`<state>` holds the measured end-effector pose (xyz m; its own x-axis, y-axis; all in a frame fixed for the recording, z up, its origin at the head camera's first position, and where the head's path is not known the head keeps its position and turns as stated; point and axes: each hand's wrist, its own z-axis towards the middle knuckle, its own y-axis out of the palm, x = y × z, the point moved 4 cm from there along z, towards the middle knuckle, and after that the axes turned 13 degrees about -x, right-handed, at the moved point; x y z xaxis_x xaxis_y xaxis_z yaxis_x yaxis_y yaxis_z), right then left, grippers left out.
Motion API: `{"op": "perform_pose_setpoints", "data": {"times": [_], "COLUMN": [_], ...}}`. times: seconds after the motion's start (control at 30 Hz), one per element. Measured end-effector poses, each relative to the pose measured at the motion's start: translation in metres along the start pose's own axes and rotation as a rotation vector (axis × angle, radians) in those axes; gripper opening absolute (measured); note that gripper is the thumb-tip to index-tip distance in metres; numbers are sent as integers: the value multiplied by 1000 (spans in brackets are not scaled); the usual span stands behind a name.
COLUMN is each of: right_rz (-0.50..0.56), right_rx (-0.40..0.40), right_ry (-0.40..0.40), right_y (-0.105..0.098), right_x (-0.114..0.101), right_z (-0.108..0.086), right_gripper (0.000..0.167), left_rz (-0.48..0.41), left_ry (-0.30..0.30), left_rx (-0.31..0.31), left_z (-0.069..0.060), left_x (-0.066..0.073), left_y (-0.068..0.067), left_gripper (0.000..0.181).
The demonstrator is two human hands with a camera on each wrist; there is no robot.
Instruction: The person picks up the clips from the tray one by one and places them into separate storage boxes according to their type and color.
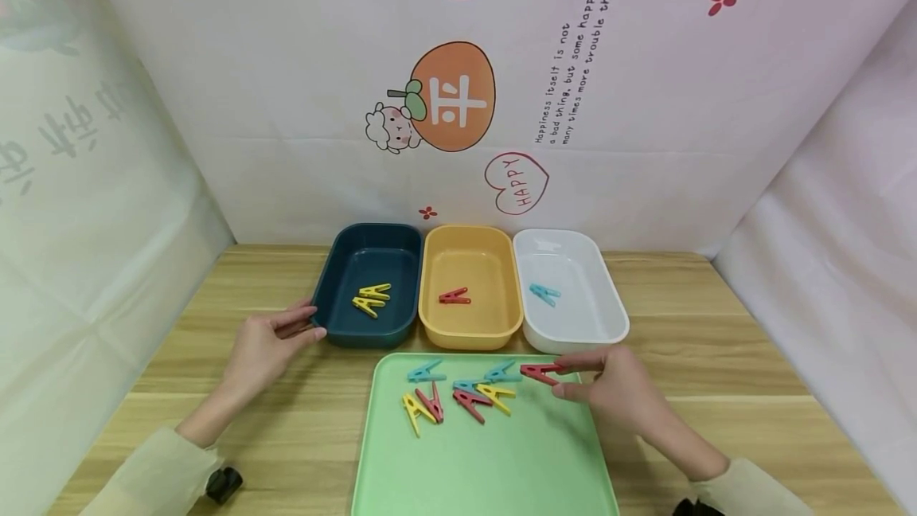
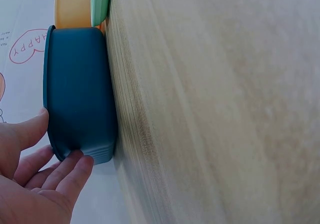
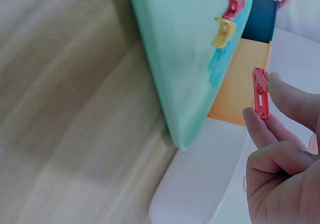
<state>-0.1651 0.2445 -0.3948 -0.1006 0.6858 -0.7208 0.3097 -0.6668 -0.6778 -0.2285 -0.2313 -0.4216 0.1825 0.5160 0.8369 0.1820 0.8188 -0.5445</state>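
"Places, left to right?"

"The left hand (image 1: pixel 261 349) comes first, thumb and fingers parted and touching the outside of the dark blue tub (image 1: pixel 368 338) at its near left corner. Just right of those fingertips, inside, lie two yellow clips (image 1: pixel 371 300)."

"And farther right?"

"The yellow tub (image 1: pixel 471 341), its red clip (image 1: pixel 454 296) ahead and to the left of the right fingertips. Loose clips lie on the green tray (image 1: pixel 487 468), the closest, a blue clip (image 1: pixel 503 373), just left of them."

"Which clip is in hand?"

"The held red clip (image 1: pixel 540 373), clear of the tray. The right hand (image 1: pixel 619 388) pinches its splayed handles, thumb and fingertips parted only by the clip."

"Its long axis?"

"Roughly crosswise, closed tip pointing left, away from the fingertips. The white tub (image 1: pixel 580 345) sits straight ahead of them; the right hand is nearer than the left to both light tubs."
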Motion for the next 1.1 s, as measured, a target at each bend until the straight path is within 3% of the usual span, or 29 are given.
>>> {"op": "perform_pose_setpoints", "data": {"times": [0.27, 0.43, 0.8, 1.1], "right_rz": [148, 175, 23, -25], "right_rx": [-20, -28, -9, -13], "right_ry": [-18, -26, -50, -51], "right_y": [-12, -20, -38, -39], "right_x": [-11, -19, -40, -49], "right_z": [5, 12, 34, 59], "right_gripper": [34, 35, 34, 32], "left_rz": [16, 17, 16, 7], "left_ry": [1, -2, -10, -3], "left_rx": [2, -2, -4, -7], "left_z": [0, 1, 0, 0], "left_x": [-1, -1, -1, -1], "left_y": [0, 0, -1, -1], "left_gripper": [47, 47, 47, 47]}}
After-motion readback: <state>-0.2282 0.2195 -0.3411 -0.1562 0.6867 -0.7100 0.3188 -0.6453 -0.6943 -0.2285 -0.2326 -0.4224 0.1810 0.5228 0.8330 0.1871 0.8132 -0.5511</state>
